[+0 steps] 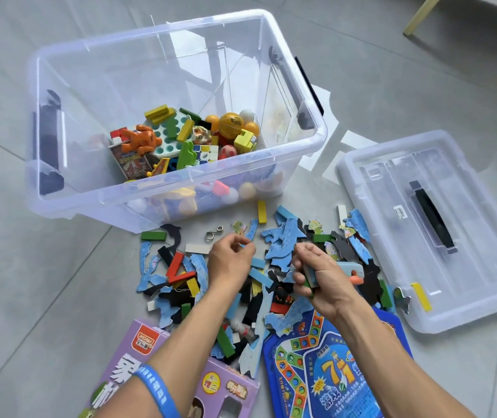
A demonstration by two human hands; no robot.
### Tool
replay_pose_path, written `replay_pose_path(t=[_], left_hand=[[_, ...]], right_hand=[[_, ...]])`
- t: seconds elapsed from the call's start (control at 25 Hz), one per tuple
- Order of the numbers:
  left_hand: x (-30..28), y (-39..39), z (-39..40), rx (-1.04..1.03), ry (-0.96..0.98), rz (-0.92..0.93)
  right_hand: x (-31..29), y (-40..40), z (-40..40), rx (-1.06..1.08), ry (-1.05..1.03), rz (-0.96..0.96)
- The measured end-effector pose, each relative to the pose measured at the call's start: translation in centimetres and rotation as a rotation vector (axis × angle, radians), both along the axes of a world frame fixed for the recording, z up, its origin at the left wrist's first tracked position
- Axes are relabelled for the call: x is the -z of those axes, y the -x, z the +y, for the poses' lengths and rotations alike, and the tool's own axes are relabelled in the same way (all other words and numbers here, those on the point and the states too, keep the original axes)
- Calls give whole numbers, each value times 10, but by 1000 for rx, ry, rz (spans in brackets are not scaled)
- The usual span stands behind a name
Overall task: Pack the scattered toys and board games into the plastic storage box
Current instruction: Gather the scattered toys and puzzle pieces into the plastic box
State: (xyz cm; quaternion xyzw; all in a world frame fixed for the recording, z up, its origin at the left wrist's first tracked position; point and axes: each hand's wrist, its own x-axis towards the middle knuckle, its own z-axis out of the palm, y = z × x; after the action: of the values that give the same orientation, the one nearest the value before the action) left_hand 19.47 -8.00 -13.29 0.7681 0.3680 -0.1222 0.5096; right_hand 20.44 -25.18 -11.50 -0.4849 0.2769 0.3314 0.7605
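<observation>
A: Which step is in hand?

B: Loose pieces are being gathered from the pile [271, 267] on the floor in front of the box [181, 188]. A small stack of blocks is gripped in the right hand [316, 277], fingers curled round it. A single blue piece seems to be pinched by the left hand [230, 256], though little of it can be seen.

A: And the box?

B: It stands open just beyond the pile, partly filled with toys at its near right side. The lid [440, 236] lies to the right, off the box.

A: What is called for next?

B: Probably both handfuls must be lifted over the near rim, which stands high, and dropped in. Plenty of room is left inside on the left. Two game boxes [226, 384] lie under the forearms, still to be packed, so elbows should be kept clear of them
</observation>
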Motion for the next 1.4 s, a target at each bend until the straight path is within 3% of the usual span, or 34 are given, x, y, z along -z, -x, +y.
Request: replay_pose_path(t=[0.04, 0.12, 0.24, 0.32, 0.4, 0.44, 0.52, 0.56, 0.64, 0.68, 0.72, 0.76, 0.84, 0.88, 0.96, 1.12, 1.2, 1.28, 1.32, 1.4], left_hand=[[1, -10, -6, 173, -252, -55], [4, -40, -18, 414, -494, -122], [13, -78, -26, 537, -632, -98], [22, -87, -24, 499, -576, -97], [24, -82, -23, 287, -331, -91], [20, -77, -20, 78, -64, -92], [3, -62, -8, -319, 691, -82], [-5, -51, -2, -417, 998, -72], [-16, -30, 9, -491, 1255, -58], [-17, -25, 13, -478, 1206, -48], [-15, -23, 14, -403, 1010, -51], [-9, -24, 15, -222, 674, -73], [4, -24, 16, 375, -101, -88], [11, -23, 17, 686, -319, -90], [13, -24, 19, 1046, -437, -90], [18, -26, 27, 1224, -468, -137], [20, -22, 28, 1201, -487, -147], [14, -19, 23, 889, -317, -111], [9, -19, 21, 576, -100, -83], [-6, -16, 28, -42, 506, -58]], right_hand=[[1, -1, -1, 13, 47, -6], [3, -2, -5, -17, 167, -42], [2, 0, -7, -106, 330, -90], [0, 1, -6, -95, 352, -83], [0, 2, -5, 15, 175, 30], [-2, 1, -3, 90, 36, 106], [-7, 1, -1, 166, -133, 173], [-9, 0, 2, 131, -125, 156], [-9, 1, 11, -77, 115, 18], [-7, 1, 17, -232, 343, -111], [-5, 1, 23, -389, 590, -275], [1, 3, 29, -573, 819, -456], [12, 10, 43, -963, 1140, -705], [17, 15, 50, -1094, 1230, -776], [22, 22, 57, -1180, 1292, -833], [28, 14, 43, -934, 1096, -762], [25, 9, 35, -584, 888, -583], [16, 3, 28, -144, 446, -285], [9, 0, 24, 0, 209, -160], [-2, -4, 16, 92, -99, -37]])
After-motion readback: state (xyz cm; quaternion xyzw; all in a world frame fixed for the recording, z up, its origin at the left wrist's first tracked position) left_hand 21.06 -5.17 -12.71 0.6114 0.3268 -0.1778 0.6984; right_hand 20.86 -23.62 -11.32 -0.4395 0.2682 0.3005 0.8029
